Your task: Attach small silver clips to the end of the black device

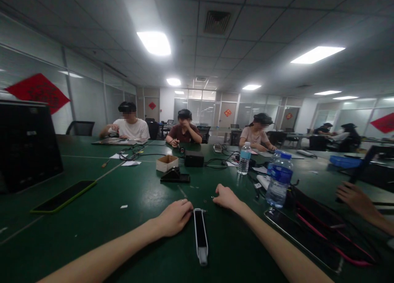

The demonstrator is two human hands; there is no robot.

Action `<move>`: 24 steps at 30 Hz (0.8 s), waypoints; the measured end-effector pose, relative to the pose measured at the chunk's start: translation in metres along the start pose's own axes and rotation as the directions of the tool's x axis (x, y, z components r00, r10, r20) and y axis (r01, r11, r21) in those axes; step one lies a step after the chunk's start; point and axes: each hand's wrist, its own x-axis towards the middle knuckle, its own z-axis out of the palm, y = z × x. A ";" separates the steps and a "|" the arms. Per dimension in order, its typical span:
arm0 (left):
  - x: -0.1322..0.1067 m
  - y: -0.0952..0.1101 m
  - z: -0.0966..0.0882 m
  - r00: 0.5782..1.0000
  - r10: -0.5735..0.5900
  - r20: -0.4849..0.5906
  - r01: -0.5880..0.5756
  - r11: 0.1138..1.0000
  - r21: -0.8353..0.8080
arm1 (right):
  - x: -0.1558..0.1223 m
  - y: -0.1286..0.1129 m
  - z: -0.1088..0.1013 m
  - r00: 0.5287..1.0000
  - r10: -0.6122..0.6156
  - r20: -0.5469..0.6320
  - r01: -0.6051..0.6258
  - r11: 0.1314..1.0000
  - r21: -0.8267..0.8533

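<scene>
My left hand (175, 217) rests on the green table (101, 217), fingers curled at the far end of a slim white-edged black device (201, 236) lying lengthwise between my arms. What the fingertips pinch there is too small to name. My right hand (225, 197) lies knuckles-up just beyond the device, fingers curled down onto the table near a tiny dark speck (212, 197); whether it holds anything is hidden.
A phone (63, 197) in a green case lies left, a black monitor (27, 145) behind it. Two water bottles (278, 180) stand right, by a black case (320, 225). Another person's hand (353, 197) reaches in at right. Three people sit opposite.
</scene>
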 end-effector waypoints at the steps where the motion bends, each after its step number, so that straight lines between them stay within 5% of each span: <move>1: 0.000 -0.001 0.000 1.000 0.001 -0.002 -0.001 1.000 -0.003 | 0.001 0.000 0.000 1.000 0.003 0.011 -0.004 1.000 0.016; 24: 0.000 0.003 -0.002 1.000 -0.016 0.019 0.016 1.000 0.012 | 0.005 0.004 0.001 0.999 -0.028 0.016 0.029 0.996 -0.084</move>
